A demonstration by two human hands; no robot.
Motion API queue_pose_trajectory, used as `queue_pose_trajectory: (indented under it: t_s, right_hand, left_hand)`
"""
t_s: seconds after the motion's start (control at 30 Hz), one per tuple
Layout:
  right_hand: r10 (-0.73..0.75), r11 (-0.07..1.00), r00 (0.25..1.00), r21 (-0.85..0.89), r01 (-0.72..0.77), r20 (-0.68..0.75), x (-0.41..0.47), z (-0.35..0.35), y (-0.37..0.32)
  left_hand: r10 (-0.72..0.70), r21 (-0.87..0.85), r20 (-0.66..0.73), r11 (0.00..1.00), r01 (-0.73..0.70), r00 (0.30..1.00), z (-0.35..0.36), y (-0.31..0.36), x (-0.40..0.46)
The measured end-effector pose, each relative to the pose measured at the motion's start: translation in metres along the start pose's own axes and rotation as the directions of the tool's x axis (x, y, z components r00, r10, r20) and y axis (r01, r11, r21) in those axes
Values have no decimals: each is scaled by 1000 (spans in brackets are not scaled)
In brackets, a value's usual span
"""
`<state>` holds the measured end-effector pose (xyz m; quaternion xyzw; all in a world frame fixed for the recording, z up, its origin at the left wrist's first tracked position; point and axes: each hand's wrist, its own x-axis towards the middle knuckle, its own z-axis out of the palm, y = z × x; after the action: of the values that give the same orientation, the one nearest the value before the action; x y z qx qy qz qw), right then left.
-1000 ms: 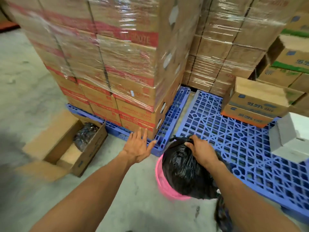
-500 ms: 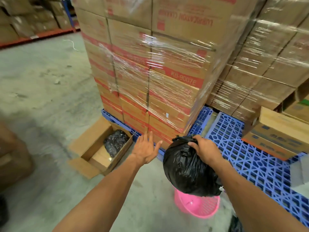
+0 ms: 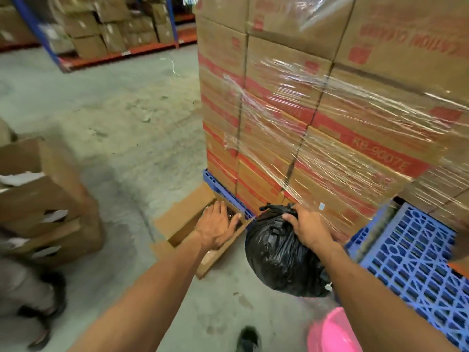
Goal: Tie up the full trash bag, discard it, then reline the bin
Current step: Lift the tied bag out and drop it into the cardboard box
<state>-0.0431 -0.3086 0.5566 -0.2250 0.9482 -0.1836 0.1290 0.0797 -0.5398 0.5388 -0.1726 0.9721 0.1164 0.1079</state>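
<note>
A full black trash bag (image 3: 281, 260), knotted at its top, hangs in the air from my right hand (image 3: 308, 228), which grips it just below the knot. The pink bin (image 3: 330, 334) stands on the floor below and behind the bag, at the bottom edge of the view; I cannot see inside it. My left hand (image 3: 215, 228) is stretched out flat with fingers apart, holding nothing, over an open cardboard box (image 3: 187, 219) on the floor to the left of the bag. Something black lies in that box, mostly hidden by my left hand.
A tall shrink-wrapped stack of cartons (image 3: 317, 110) on a blue pallet (image 3: 220, 186) rises right behind the bag. A bare blue pallet (image 3: 411, 255) lies to the right. A person's legs (image 3: 33, 295) and open cartons (image 3: 43, 194) are at left. Shelving (image 3: 101, 29) stands far back.
The bag has been lifted clear out of the pink bin and carried left toward the open cardboard box. My view has swung left and up. My left hand stayed spread.
</note>
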Motion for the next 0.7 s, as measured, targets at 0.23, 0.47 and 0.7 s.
queue_pose_trajectory:
  t_s: [0.23,0.47,0.7]
  right_hand:
    - [-63,998,984,1,63,167,111,72,-63]
    - [-169,983,938,-24,184,304,193,144,-119]
    - [-130,977,887,-93,190,443,254,242,-162]
  left_hand:
    - [-161,-16,-11,987,160,987,4,-88,64]
    - [-204,-11,45,979,205,978,24,-170,120]
    - [-146,16,106,989,145,984,55,-247,185]
